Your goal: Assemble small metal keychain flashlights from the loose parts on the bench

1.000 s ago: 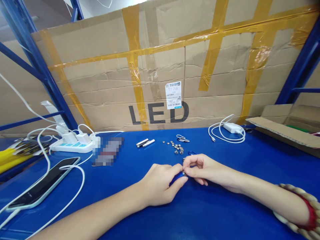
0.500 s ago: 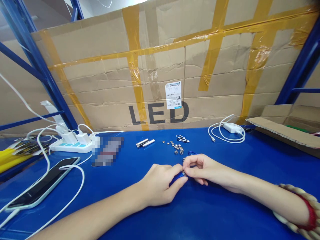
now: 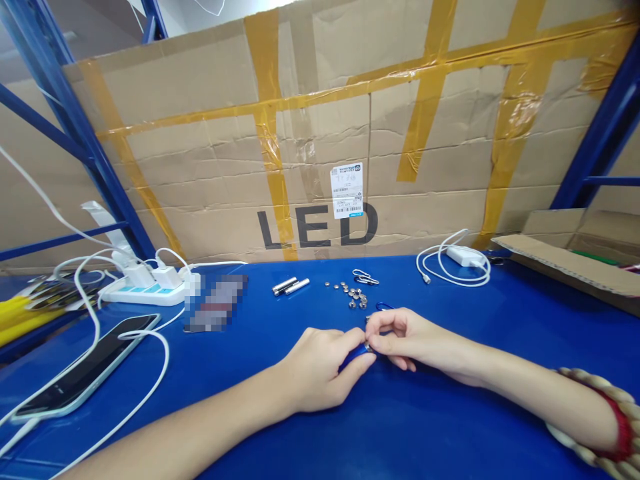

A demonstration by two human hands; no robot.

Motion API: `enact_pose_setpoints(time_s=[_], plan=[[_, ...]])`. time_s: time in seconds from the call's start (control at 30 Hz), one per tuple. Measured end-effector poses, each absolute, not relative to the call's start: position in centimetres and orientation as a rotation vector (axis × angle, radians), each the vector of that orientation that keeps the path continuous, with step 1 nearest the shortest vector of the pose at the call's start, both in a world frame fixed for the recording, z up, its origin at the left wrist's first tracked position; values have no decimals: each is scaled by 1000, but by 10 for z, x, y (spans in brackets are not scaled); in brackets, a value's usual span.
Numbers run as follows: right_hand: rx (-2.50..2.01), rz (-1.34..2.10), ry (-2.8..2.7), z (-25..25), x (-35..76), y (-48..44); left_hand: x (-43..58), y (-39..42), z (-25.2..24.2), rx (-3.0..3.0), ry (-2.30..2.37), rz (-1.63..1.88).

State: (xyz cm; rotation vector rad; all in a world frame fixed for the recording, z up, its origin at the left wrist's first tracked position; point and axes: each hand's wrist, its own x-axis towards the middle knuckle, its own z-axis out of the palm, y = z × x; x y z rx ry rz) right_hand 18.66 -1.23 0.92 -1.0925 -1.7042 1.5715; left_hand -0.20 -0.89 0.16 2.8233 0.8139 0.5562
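Note:
My left hand (image 3: 323, 367) is closed round a small blue tube (image 3: 353, 356), its body mostly hidden by the fingers. A small silvery end piece (image 3: 369, 347) shows at the tube's right end. There the thumb and fingertips of my right hand (image 3: 400, 337) pinch together, touching that end. Just beyond my right fingers lies a blue cord loop (image 3: 384, 306), partly covered by them. Several small round metal pieces (image 3: 357, 297) are scattered behind my hands. Farther back is a cluster of wrist cords with clips (image 3: 366, 277).
Several silver and dark tubes (image 3: 291, 286) lie at the back. To the left are a phone (image 3: 85, 367), a power strip (image 3: 145, 292) with white cables, and a pixelated item (image 3: 217, 303). A white charger (image 3: 465, 256) and open cardboard box (image 3: 570, 267) stand right; a large carton (image 3: 215, 173) backs the blue table.

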Motion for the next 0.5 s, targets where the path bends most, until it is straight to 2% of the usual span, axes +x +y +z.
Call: enact_pose_setpoints(time_s=[0.5], plan=[[-1088, 1562, -1714, 8, 187, -12, -3, -10, 1, 2813, 800, 564]])
